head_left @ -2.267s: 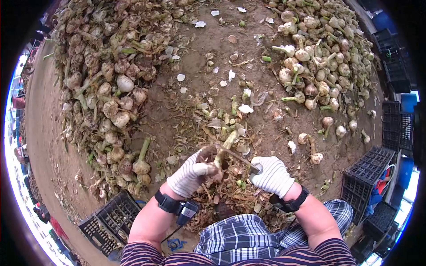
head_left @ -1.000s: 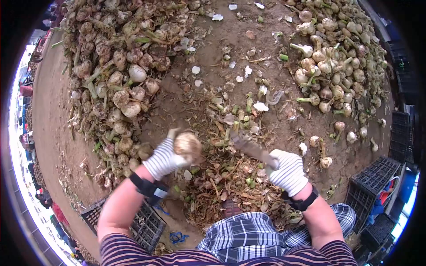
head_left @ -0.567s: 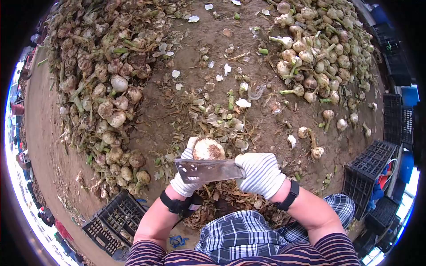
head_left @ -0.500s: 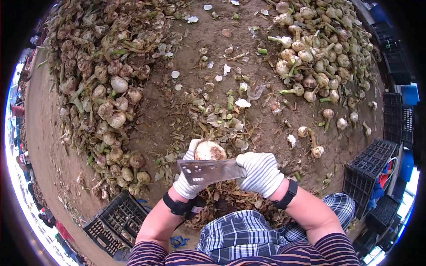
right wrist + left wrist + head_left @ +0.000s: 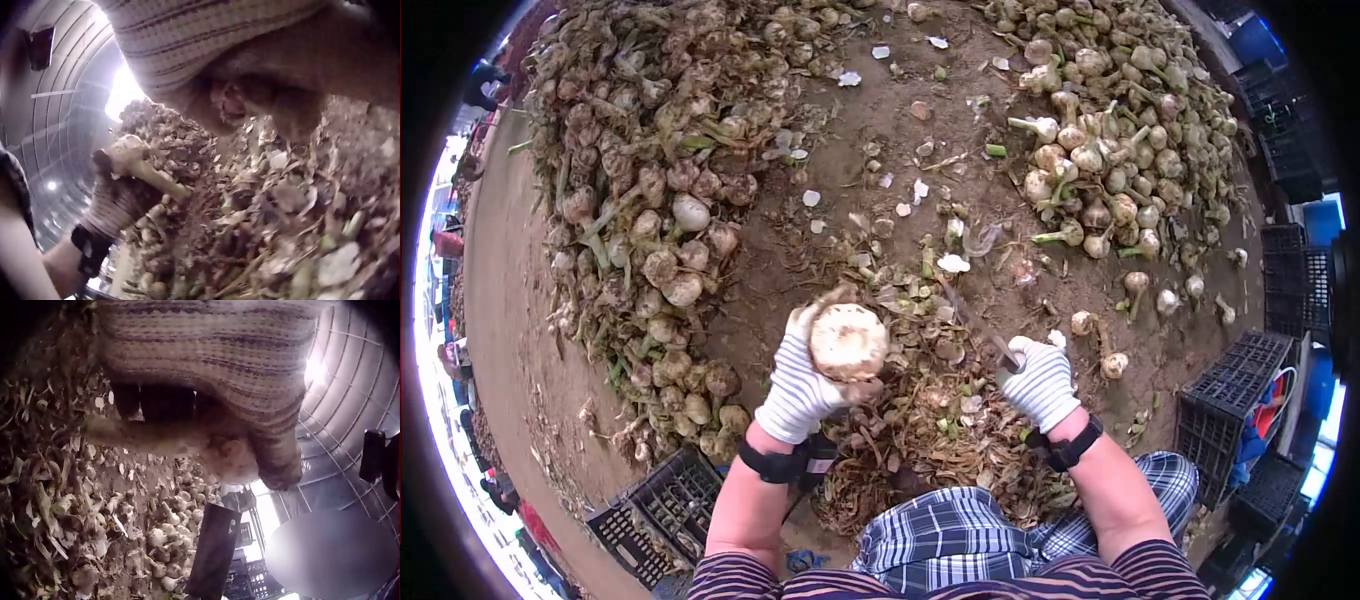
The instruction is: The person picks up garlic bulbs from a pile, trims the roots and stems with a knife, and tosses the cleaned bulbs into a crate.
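Note:
In the head view my left hand (image 5: pixel 805 388), in a striped white glove, grips a garlic bulb (image 5: pixel 849 343) whose pale, flat cut root face is turned up to the camera. The right wrist view shows the bulb's long stalk (image 5: pixel 156 177) still on it, pointing away from the left hand (image 5: pixel 119 203). My right hand (image 5: pixel 1037 384) holds a knife by its handle, with the blade (image 5: pixel 972 322) pointing up and left, apart from the bulb. In the left wrist view the blade (image 5: pixel 214 550) shows as a dark rectangle below the left hand (image 5: pixel 212 369).
Piles of garlic with stalks lie at the left (image 5: pixel 630 150) and right (image 5: pixel 1100 150). Trimmings (image 5: pixel 945 420) cover the ground before the knees. Black crates stand at the lower left (image 5: pixel 675 500) and right (image 5: pixel 1235 385).
The knife has moved off the bulb to the right and turned from sideways to slanting upward. The left hand has moved slightly left, turning the bulb's cut face up.

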